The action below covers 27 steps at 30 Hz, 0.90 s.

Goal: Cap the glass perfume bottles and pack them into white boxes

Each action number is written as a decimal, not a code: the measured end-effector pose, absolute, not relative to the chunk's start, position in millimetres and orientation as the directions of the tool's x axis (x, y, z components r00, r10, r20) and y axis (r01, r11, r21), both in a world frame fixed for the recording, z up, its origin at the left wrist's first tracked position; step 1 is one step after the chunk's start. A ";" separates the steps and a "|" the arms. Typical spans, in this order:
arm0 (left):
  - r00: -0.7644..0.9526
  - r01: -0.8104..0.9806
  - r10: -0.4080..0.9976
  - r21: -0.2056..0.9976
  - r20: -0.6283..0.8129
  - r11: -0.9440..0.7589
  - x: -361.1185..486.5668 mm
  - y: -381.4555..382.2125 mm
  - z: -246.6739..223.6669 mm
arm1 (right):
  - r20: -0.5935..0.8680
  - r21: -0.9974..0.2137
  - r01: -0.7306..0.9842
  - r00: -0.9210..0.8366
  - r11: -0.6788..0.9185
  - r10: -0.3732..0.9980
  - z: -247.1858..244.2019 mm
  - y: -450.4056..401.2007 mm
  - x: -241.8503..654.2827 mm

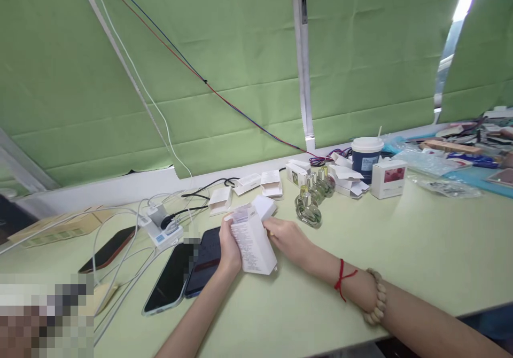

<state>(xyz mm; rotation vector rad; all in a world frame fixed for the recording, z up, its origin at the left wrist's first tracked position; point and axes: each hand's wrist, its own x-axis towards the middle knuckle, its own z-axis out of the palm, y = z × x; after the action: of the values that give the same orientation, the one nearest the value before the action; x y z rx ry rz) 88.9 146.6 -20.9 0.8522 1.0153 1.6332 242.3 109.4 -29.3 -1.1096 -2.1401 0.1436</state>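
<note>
My left hand point(230, 246) is wrapped round the left side of a white printed box point(253, 243), its top flap open. At the box's upper right edge is my right hand point(285, 236), fingers curled together; a small yellowish bit shows at the fingertips, too small to name. Behind the box lies a white carton piece point(264, 207). Several clear glass bottles point(308, 211) with silver and yellow necks stand right of the box, beyond my right hand. Opened white cartons point(271, 183) lie behind it.
Two phones point(170, 278) lie left of my left hand, near a power strip point(160, 230) with tangled cables and another phone point(108, 249). A dark cup point(365, 160) and a white box with a red picture point(388, 179) stand at the back right, beside plastic wrap point(444, 184).
</note>
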 end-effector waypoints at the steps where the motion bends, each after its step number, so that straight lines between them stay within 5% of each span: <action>1: -0.261 -0.380 0.965 0.915 0.037 -0.138 89.6 146.7 -20.5 | 0.565 -0.444 0.661 -0.318 0.605 0.761 -26.9 110.9 245.8; 6: -0.287 -0.401 0.957 0.913 -0.042 -0.081 92.2 148.8 -17.7 | 0.473 -0.658 0.658 -0.018 0.367 0.881 -17.1 120.7 264.5; 10: -0.282 -0.406 0.958 0.912 -0.058 -0.064 93.6 147.4 -14.4 | 0.357 -0.698 0.676 0.042 0.237 0.933 -14.4 126.3 271.2; 13: -0.273 -0.403 0.960 0.913 -0.054 -0.063 95.1 144.5 -11.9 | 0.296 -0.686 0.682 -0.058 0.254 0.953 -14.5 128.0 271.5; 16: -0.247 -0.401 0.967 0.915 -0.068 -0.039 95.8 143.2 -11.3 | 0.186 -0.747 0.559 -0.346 0.361 0.920 -11.5 128.6 277.2; 20: -0.247 -0.397 0.967 0.917 -0.060 -0.044 94.1 145.5 -14.4 | -0.109 -0.883 0.384 -0.728 0.271 0.677 2.4 126.6 300.3; 27: -0.288 -0.391 0.956 0.918 -0.053 -0.067 90.3 148.6 -19.4 | -0.418 -0.822 0.544 -0.778 0.170 0.468 29.9 126.8 359.0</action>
<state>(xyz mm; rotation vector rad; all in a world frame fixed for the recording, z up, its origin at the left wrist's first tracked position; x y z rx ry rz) 90.3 148.6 -19.4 0.7481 1.0955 1.5927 359.0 126.8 29.9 -1.0638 -2.4541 1.7747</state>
